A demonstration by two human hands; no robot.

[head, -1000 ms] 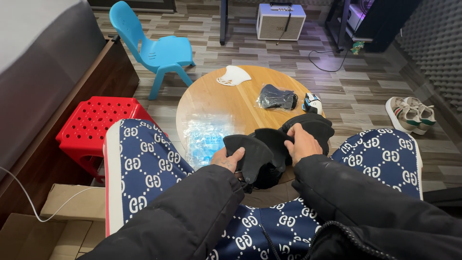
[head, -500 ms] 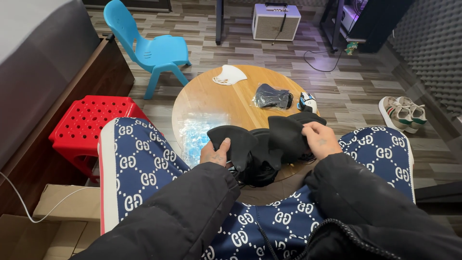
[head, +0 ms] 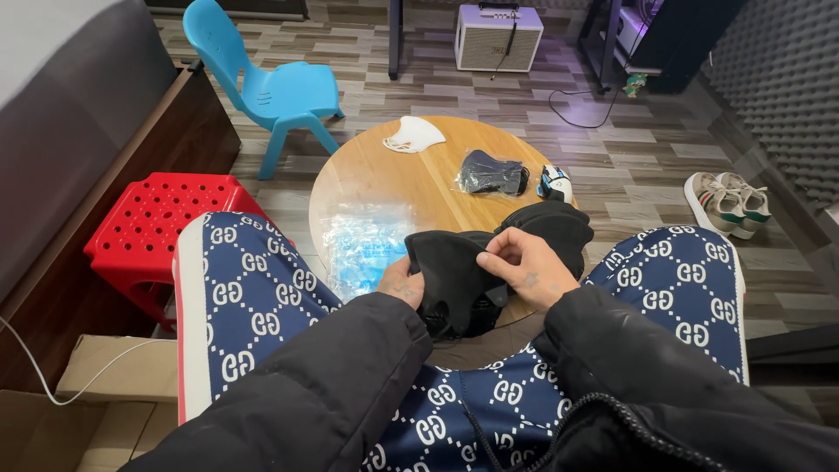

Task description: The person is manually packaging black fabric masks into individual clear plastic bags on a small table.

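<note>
Both my hands hold a black fabric face mask [head: 454,280] over the near edge of a small round wooden table [head: 411,179]. My left hand [head: 400,286] grips the mask's left side from underneath. My right hand [head: 523,268] pinches its upper edge with thumb and fingers. More black fabric [head: 551,227] lies bunched just behind my right hand. My arms are in black jacket sleeves, and my legs in blue patterned trousers flank the table.
On the table lie a clear plastic bag with blue print [head: 360,245], a white mask [head: 412,134], a bagged dark mask [head: 489,172] and a small white and blue object [head: 554,182]. Around it stand a red stool [head: 149,223], a blue chair [head: 271,83], a speaker box [head: 498,35] and shoes [head: 725,199].
My right hand has moved from the black fabric at the right over to the middle of the mask and now pinches its top edge. My left hand keeps its grip.
</note>
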